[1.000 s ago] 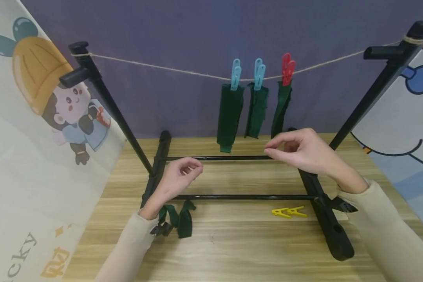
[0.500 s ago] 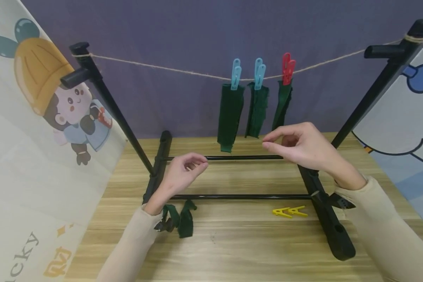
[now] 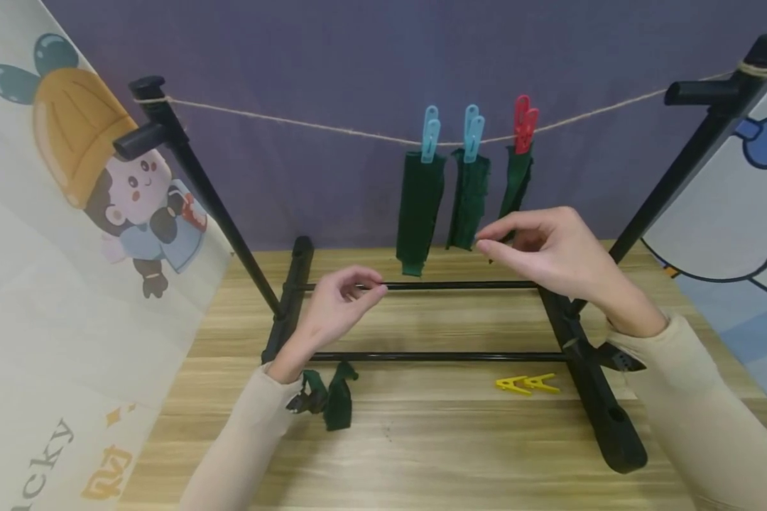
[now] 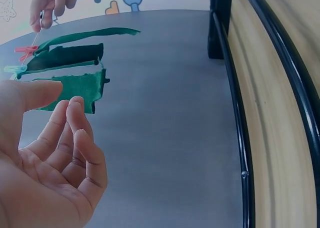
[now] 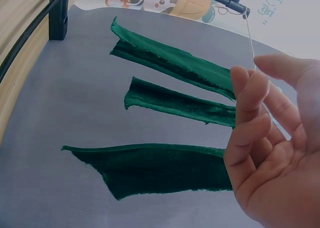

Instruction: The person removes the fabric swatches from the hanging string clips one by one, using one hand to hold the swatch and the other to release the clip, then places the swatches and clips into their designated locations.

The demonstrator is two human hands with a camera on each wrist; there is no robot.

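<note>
Three dark green cloth strips hang from a string (image 3: 281,122): a wide one (image 3: 420,213) and a middle one (image 3: 469,206) under blue clothespins (image 3: 430,138), and a narrow one (image 3: 519,174) under a red clothespin (image 3: 525,126). My right hand (image 3: 562,255) hovers in front of the narrow strip, hiding its lower part in the head view. Its fingers are loosely bent and hold nothing. Lower and to the left, my left hand (image 3: 335,301) floats above the rack's rear bar (image 3: 454,286), thumb and fingers apart in the left wrist view (image 4: 55,163), with nothing between them.
A black rack stands on the wooden table, its posts (image 3: 217,206) carrying the string. Two yellow clothespins (image 3: 513,385) lie by the right foot (image 3: 613,433). Crumpled green cloth pieces (image 3: 339,408) lie near the left sleeve, partly hidden. A grey-purple backdrop (image 3: 332,64) stands behind.
Both hands have risen; the left has also drifted right. The right hand now covers more of the narrow strip. Strips and clothespins stay on the string.
</note>
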